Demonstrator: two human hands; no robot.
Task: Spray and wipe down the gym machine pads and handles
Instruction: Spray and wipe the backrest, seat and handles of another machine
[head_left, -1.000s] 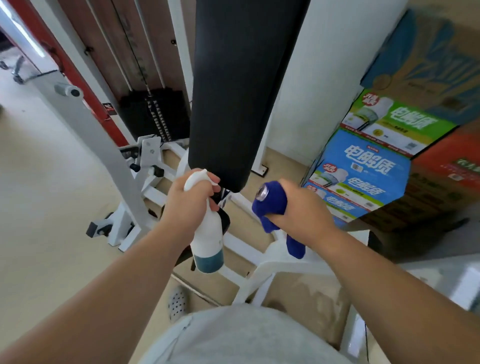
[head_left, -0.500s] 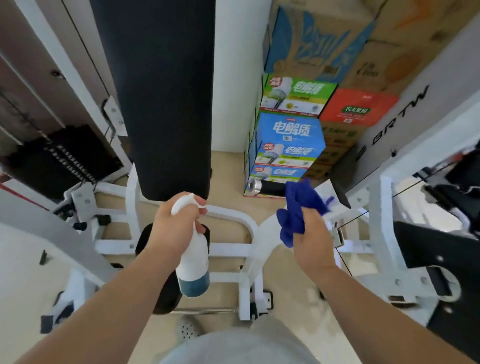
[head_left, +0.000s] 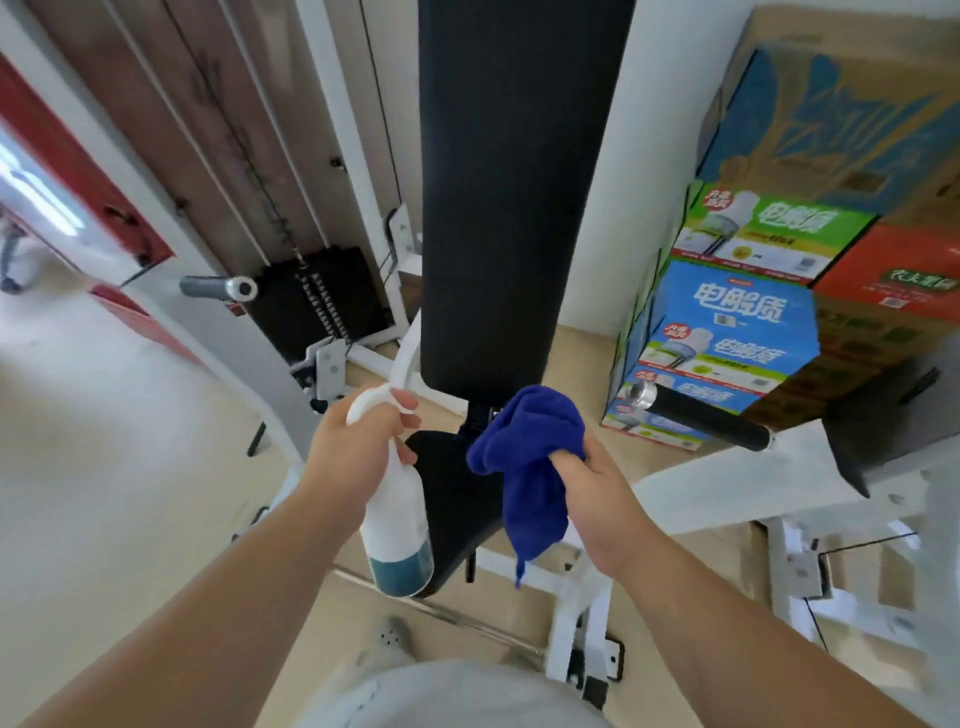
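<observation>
- Gym corner: beige floor (head_left: 104, 467), white wall, a weight stack (head_left: 322, 301) behind the machine and drink cartons (head_left: 753, 312) stacked at the right.
- Your left hand (head_left: 358, 452) has its fingers wrapped round the neck of the white spray bottle (head_left: 397, 525), with one over the trigger. The nozzle sits just below and left of the bottom edge of the upright back pad (head_left: 519, 182).
- Your right hand (head_left: 597, 493) has its fingers curled tight into a bunched blue cloth (head_left: 530, 457). The cloth is in front of the gap between the back pad and the seat pad (head_left: 457, 499); I can't tell if it touches either.
- Risk: the nozzle is near the pad's edge, so a squeeze here likely sends mist past it onto the weight stack or the floor. Wet floor by your feet means a slip.
- Risk: the cartons are close to the black grip handle (head_left: 701, 421). Overspray there would soak the cardboard, so wet the cloth instead.
- Risk: the cloth tail hangs loose over the white frame (head_left: 576, 613) and could snag on a bracket mid-wipe.
- Risk: the bottle shows liquid only in its bottom band and may sputter when tilted.
- Counts: two pads, one black grip handle, one chrome peg (head_left: 218, 287) at the left, one bottle, one cloth. At least five cartons; exact number hidden.
</observation>
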